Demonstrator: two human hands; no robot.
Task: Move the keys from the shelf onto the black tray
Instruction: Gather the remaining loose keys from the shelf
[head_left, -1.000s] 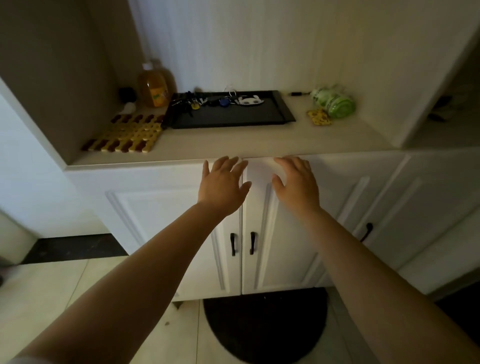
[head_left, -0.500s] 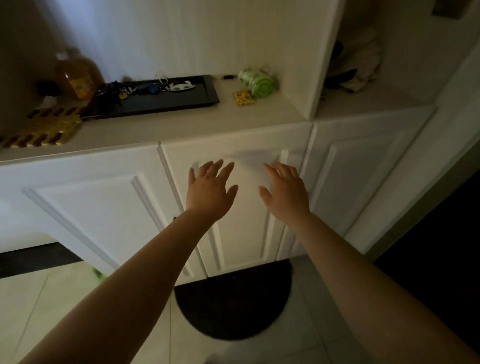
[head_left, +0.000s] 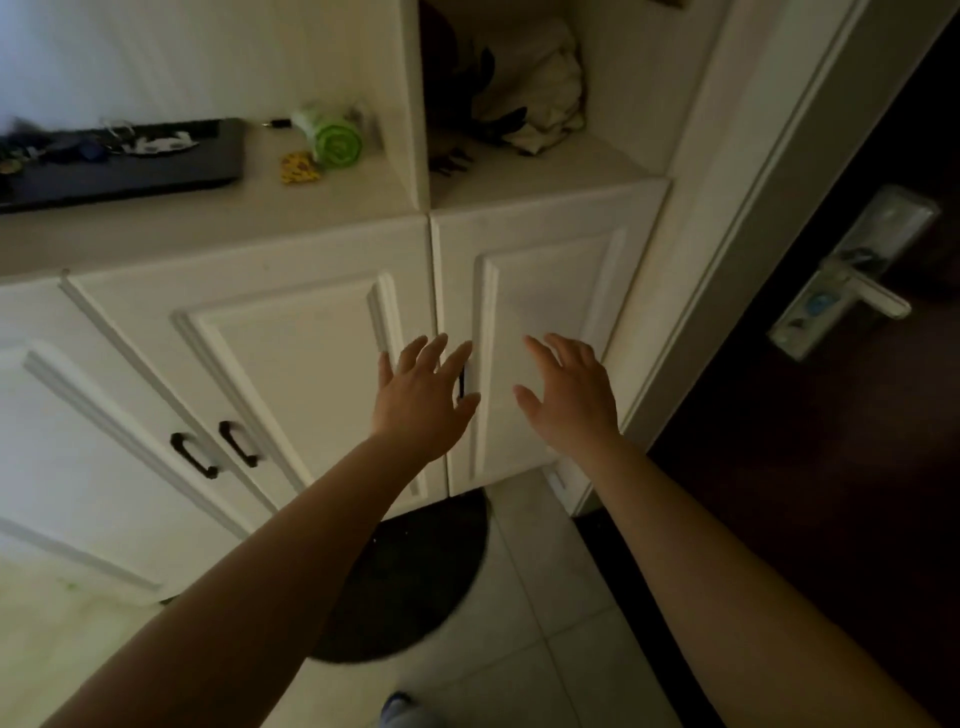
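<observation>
Well apart from the keys (head_left: 78, 148) on the tray (head_left: 156, 174), both hands, left (head_left: 423, 400) and right (head_left: 571, 397), hover empty with fingers spread.

A tangle of keys (head_left: 98, 148) lies along the far edge of the black tray (head_left: 156, 174).

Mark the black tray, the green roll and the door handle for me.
black tray (head_left: 156, 174): head view, bare front part of its floor.
green roll (head_left: 338, 143): head view, its round end face.
door handle (head_left: 878, 300): head view, the lever.
</observation>
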